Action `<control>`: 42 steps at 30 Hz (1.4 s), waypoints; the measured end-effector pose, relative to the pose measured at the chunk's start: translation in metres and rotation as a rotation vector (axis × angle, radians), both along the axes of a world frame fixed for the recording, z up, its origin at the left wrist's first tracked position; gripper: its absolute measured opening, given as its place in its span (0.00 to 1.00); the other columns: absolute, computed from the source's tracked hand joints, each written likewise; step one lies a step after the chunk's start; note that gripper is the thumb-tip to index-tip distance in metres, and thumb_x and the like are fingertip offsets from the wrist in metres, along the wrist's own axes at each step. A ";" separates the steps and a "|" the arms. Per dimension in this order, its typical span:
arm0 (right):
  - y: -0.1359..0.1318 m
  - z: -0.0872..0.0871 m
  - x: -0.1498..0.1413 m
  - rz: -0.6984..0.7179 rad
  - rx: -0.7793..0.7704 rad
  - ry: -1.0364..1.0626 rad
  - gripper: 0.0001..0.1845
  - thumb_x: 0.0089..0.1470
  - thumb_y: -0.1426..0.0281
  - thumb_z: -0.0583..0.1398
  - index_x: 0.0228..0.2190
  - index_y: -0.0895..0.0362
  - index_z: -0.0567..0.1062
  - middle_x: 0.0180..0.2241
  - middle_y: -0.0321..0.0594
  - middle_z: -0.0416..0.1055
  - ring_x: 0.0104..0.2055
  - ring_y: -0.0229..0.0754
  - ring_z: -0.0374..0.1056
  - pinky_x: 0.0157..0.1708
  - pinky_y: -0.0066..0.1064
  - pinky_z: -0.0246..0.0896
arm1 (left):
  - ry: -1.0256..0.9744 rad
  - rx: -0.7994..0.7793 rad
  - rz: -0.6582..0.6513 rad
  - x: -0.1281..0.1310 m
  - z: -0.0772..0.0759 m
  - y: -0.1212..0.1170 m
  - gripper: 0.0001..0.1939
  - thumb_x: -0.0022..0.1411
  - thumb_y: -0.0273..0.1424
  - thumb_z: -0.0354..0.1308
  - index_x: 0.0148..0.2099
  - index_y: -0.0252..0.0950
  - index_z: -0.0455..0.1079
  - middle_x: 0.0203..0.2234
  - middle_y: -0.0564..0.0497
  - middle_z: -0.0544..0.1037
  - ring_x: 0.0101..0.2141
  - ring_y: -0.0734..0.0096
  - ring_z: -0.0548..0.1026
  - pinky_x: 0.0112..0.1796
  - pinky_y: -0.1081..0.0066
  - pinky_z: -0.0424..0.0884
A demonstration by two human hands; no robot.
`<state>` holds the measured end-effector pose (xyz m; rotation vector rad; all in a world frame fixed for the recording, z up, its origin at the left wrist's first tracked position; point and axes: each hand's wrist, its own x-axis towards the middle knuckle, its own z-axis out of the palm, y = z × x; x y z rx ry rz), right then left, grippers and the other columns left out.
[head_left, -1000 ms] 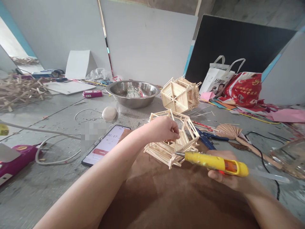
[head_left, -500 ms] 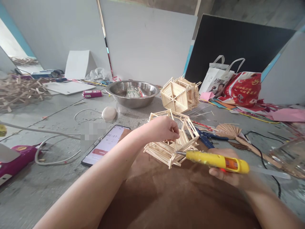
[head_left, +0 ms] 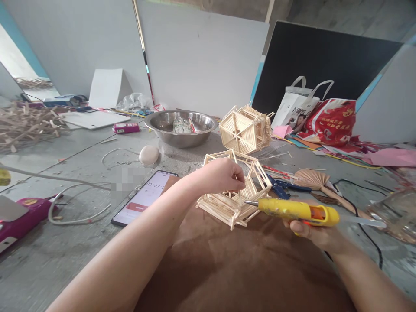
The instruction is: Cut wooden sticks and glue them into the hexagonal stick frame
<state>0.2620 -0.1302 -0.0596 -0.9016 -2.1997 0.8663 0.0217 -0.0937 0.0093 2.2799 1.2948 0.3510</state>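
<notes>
In the middle of the head view sits a frame of thin wooden sticks (head_left: 224, 210), many-sided, with rows of sticks filling its near panel. Over it my left hand (head_left: 232, 175) is closed in a pinch; a thin wooden stick (head_left: 240, 198) shows just below the fingertips, partly hidden. My right hand (head_left: 312, 232) grips a yellow hot glue gun (head_left: 286, 209) from the right. The gun's metal nozzle points left, close to the stick and just above the near panel. A clear glue stick juts from its back end.
Behind stands another stick-built lantern shape (head_left: 245, 130), beside a steel basin (head_left: 180, 130). A phone (head_left: 143, 197) with a running timer lies left of the frame. Blue-handled pliers (head_left: 286, 186) and a black cable lie right. Purple power strip (head_left: 29, 216) and white cables are at left.
The glue gun has shifted slightly right and up, its nozzle drawing back from the near panel. My left hand has stayed in place over the stick frame.
</notes>
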 end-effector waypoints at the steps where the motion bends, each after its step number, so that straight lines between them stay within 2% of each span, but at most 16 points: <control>1: 0.000 0.000 0.000 0.001 -0.011 0.005 0.14 0.48 0.58 0.53 0.19 0.54 0.62 0.18 0.34 0.57 0.20 0.38 0.55 0.19 0.30 0.49 | 0.000 -0.001 0.001 0.000 0.000 0.000 0.07 0.48 0.31 0.52 0.29 0.36 0.70 0.21 0.55 0.74 0.23 0.77 0.70 0.24 0.77 0.62; 8: 0.001 -0.002 -0.001 -0.002 -0.090 -0.010 0.16 0.47 0.57 0.54 0.19 0.55 0.62 0.18 0.34 0.56 0.19 0.36 0.52 0.18 0.29 0.47 | 0.008 0.006 0.000 0.000 0.000 0.000 0.07 0.48 0.31 0.52 0.29 0.36 0.70 0.21 0.55 0.74 0.23 0.77 0.70 0.24 0.76 0.62; 22: 0.001 -0.006 -0.003 0.016 0.030 0.017 0.14 0.48 0.59 0.54 0.21 0.55 0.67 0.21 0.37 0.64 0.23 0.39 0.60 0.20 0.29 0.53 | 0.014 0.028 -0.004 0.000 -0.001 0.001 0.07 0.48 0.31 0.53 0.29 0.36 0.70 0.21 0.54 0.74 0.23 0.77 0.69 0.24 0.76 0.60; 28: 0.001 -0.006 -0.005 0.060 -0.022 0.061 0.13 0.48 0.59 0.54 0.25 0.54 0.70 0.23 0.37 0.66 0.23 0.37 0.61 0.21 0.27 0.56 | 0.011 0.024 0.001 0.000 -0.002 0.001 0.07 0.48 0.31 0.53 0.28 0.36 0.70 0.21 0.55 0.74 0.23 0.77 0.69 0.24 0.76 0.60; 42: 0.000 -0.009 -0.004 0.054 -0.070 0.126 0.12 0.48 0.59 0.55 0.28 0.54 0.72 0.25 0.38 0.69 0.27 0.39 0.66 0.28 0.29 0.61 | 0.020 0.031 -0.003 0.001 -0.001 0.000 0.07 0.48 0.31 0.53 0.28 0.36 0.70 0.22 0.54 0.74 0.23 0.77 0.68 0.23 0.77 0.60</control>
